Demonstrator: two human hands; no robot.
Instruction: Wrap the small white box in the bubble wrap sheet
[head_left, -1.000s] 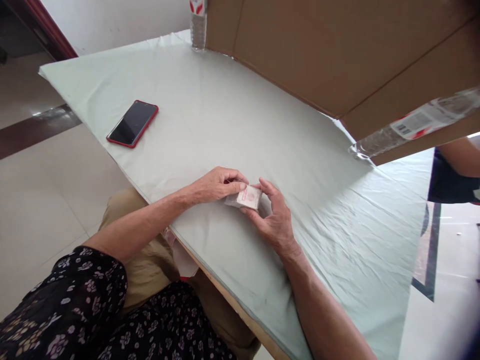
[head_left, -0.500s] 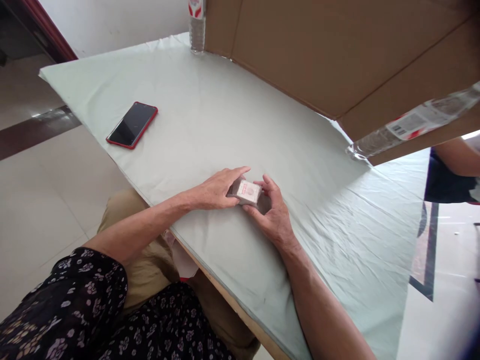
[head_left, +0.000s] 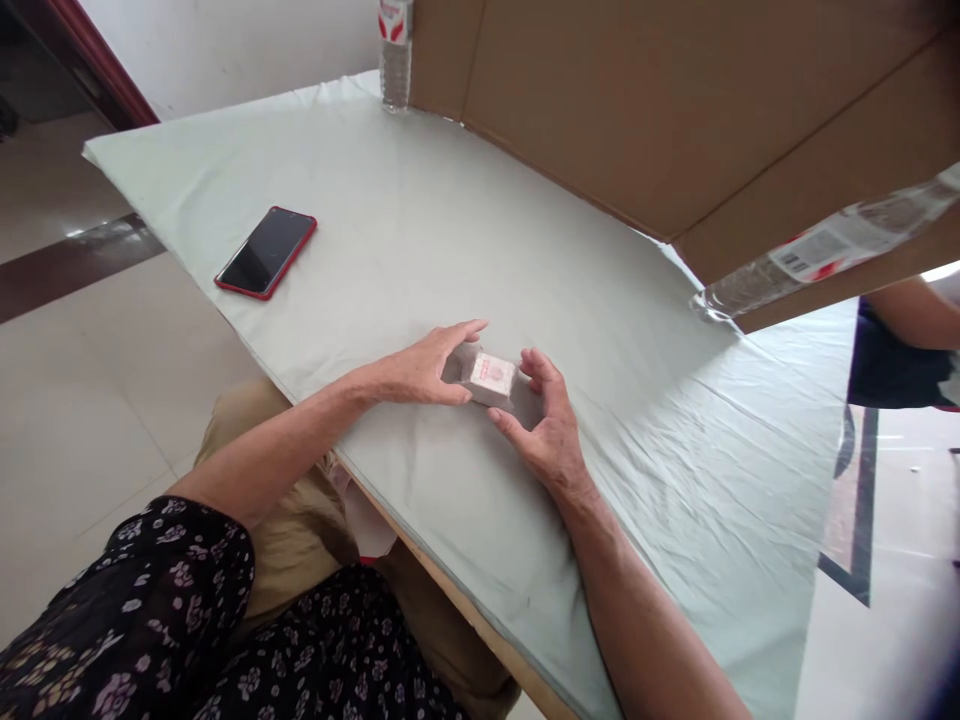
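Observation:
A small pale block with red print on its top (head_left: 493,374), perhaps a deck of cards, lies on the pale green tablecloth (head_left: 420,250) between my two hands. My left hand (head_left: 420,370) is at its left side, thumb and fingers spread wide; the thumb tip comes close to the block's near left corner, and I cannot tell whether it touches. To the right, my right hand (head_left: 551,420) curves around the other end with its thumb and fingers apart, and a gap shows between them and the block. Neither hand grips anything.
A black phone in a red case (head_left: 268,252) lies near the table's left edge. Behind stands a large cardboard panel (head_left: 585,110), with a plastic bottle (head_left: 394,60) at its left end and another bottle (head_left: 810,250) along its right. Another person's arm (head_left: 911,310) shows at far right.
Both hands have loosened from around the block, leaving more of it uncovered. My left hand has shifted slightly left and away, its fingers wider apart.

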